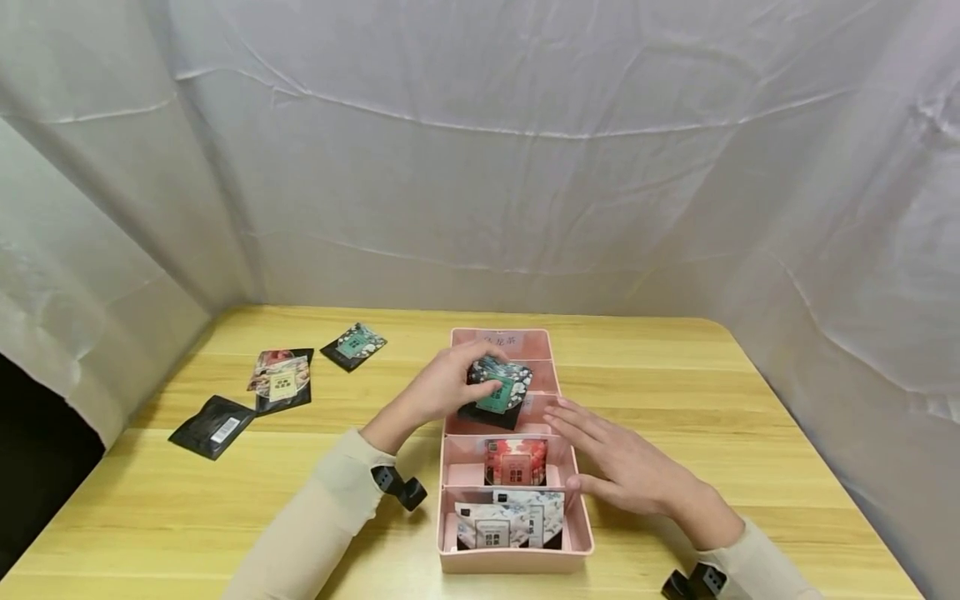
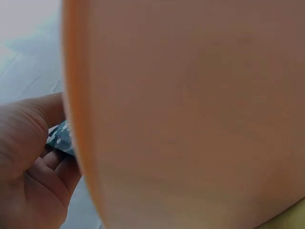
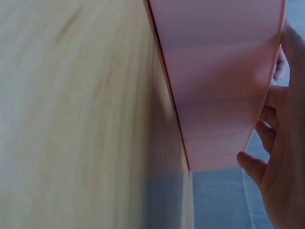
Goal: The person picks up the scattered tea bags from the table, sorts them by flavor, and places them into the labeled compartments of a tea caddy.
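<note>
My left hand (image 1: 447,385) pinches a dark tea sachet with a green label (image 1: 497,393) between thumb and fingers, over a compartment of the long pink box (image 1: 517,562). In the left wrist view, only a corner of this sachet (image 2: 62,139) shows past the box wall (image 2: 190,119). Along the box's right rim lies my right hand (image 1: 626,458), its fingers spread and touching the edge. A red tea sachet (image 1: 516,461) stands in the compartment second from the front. White tea sachets (image 1: 491,528) lean in the front one.
To the left on the wooden table (image 1: 675,392) lie another green-labelled sachet (image 1: 354,346), a cream-labelled sachet (image 1: 282,385) overlapping others, and a black sachet with a barcode label (image 1: 213,427). White cloth (image 1: 480,167) hangs behind and at the sides.
</note>
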A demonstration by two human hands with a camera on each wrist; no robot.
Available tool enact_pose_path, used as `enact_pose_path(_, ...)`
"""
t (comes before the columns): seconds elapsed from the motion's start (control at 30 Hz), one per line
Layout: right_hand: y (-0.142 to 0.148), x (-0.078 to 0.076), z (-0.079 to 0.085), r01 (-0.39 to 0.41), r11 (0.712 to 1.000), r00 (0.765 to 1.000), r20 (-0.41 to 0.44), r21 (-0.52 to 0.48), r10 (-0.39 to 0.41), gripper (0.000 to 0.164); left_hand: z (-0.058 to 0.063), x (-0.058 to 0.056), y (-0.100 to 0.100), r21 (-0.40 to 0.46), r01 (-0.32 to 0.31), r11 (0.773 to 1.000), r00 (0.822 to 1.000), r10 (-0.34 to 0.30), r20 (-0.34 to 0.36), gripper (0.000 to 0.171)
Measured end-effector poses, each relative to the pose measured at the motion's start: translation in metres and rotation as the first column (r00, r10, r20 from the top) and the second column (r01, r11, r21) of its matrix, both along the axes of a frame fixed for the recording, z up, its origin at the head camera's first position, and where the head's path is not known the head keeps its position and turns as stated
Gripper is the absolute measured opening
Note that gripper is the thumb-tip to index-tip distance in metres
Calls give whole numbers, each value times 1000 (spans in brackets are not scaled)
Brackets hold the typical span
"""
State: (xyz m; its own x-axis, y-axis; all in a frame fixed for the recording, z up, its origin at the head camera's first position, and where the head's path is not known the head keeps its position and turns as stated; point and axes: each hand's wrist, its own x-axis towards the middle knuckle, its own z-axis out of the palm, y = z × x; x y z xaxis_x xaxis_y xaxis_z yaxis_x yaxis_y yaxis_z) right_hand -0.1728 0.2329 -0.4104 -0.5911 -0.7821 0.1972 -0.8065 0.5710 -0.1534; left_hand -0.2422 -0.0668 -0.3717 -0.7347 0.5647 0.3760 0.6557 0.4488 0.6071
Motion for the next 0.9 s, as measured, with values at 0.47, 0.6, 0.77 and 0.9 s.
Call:
enact_pose_path(0.47,-1,0,-2,-9,1000,1000,-17,-8,9,79,-11,10,11,-196,15,980,999,-24,-41,25)
enact_pose_path(0.6,-1,0,-2,-15,1000,999,-29,-10,15,80,-13,13,14,-255,34,966,999,-41,-23,23)
enact_pose_path(0.77,-1,1,-2,-17,1000,999,-44,-10,16,77,-15,15,16,-347,60,936,996,-81,-47,28)
enact_pose_path(0.9,-1,1,-2,-21,1000,999,-49,-22,19,74,-15,17,18,-415,36,909,984,-105,-144,28)
